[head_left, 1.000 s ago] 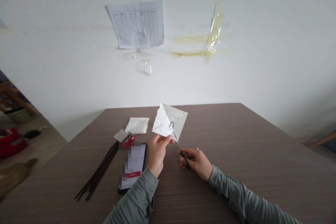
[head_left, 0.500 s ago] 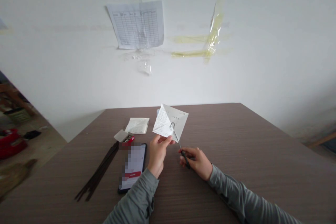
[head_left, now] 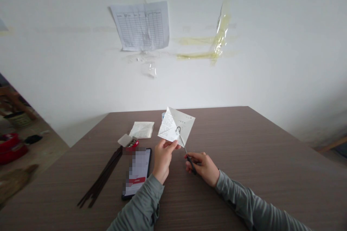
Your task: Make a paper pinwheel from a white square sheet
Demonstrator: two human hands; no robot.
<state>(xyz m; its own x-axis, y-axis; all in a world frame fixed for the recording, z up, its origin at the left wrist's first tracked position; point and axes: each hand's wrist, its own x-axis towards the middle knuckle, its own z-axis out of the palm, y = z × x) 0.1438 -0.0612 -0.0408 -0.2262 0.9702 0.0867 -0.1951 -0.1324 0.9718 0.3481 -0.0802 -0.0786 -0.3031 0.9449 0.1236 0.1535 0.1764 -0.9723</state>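
Note:
My left hand (head_left: pixel 163 158) pinches the lower edge of a folded, printed piece of paper (head_left: pixel 168 122) held up above the table, its creases meeting near the middle. Fingers of my right hand (head_left: pixel 203 166) close round the dark handle of a thin metal tool with a curved, hook-like tip (head_left: pixel 191 165). That tip lies against the paper near where the folds meet. I cannot tell whether it passes through the paper. Behind the paper, a small bluish round thing (head_left: pixel 163 115) is mostly hidden.
On the brown table (head_left: pixel 244 151), a phone (head_left: pixel 137 173) lies beside my left forearm. Left of it are several dark thin sticks (head_left: pixel 101 177), an open small red box (head_left: pixel 132 143) with small pieces inside, and a stack of folded paper (head_left: pixel 142 130). A wall (head_left: pixel 271 61) stands behind.
The paper's right corner has shifted very slightly. Both hands and the hooked tool stay practically where they were.

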